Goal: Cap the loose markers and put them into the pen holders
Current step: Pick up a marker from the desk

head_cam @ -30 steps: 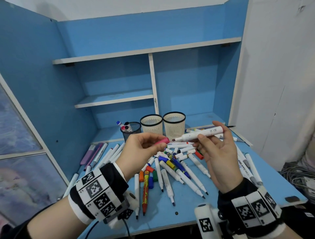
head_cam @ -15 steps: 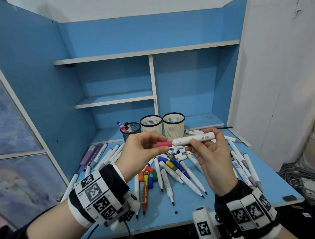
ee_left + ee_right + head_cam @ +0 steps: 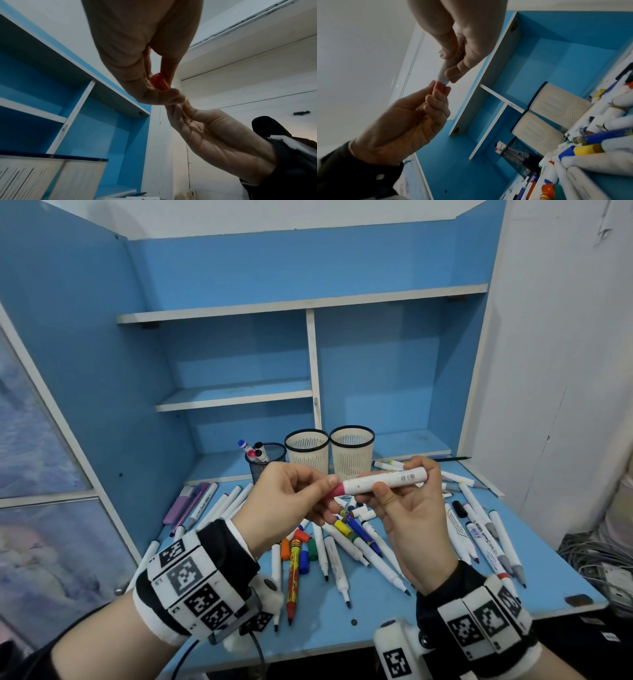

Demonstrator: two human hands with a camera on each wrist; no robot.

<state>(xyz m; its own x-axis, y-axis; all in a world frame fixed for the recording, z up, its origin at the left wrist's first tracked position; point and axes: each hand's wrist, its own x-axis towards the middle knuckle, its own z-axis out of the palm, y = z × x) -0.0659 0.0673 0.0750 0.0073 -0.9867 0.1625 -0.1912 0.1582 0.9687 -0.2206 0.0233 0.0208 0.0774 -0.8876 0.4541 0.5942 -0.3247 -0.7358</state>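
The white marker (image 3: 385, 481) lies nearly level above the blue surface (image 3: 394, 625), its long axis running left to right, capped end pointing left. The right hand (image 3: 412, 515) grips its barrel; the left hand (image 3: 291, 496) pinches the pink cap (image 3: 337, 490) seated on its tip.

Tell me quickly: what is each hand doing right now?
Left hand: closed, pinching the pink cap on the marker's end.
Right hand: closed, gripping the white marker by its barrel.
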